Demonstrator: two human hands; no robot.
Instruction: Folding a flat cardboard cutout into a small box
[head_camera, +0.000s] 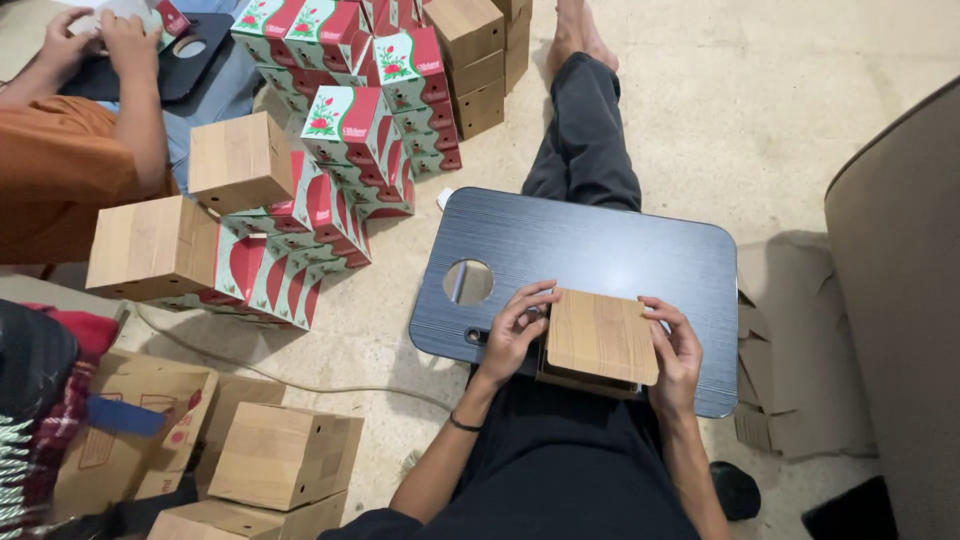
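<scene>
Wood-grain box (601, 336) gripped at both sides by curled fingers (528, 305).

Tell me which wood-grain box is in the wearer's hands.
The flat box on the dark lap tray, gripped by the left hand and right hand. The other boxes sit on the floor, untouched.

matt wood-grain cardboard box (601, 336) on a dark, finely ribbed lap tray (600, 245).

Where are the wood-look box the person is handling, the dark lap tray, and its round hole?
wood-look box (602, 336), head view, middle of its top face
dark lap tray (600, 245), head view, bare surface
round hole (468, 282), head view, its centre
</scene>
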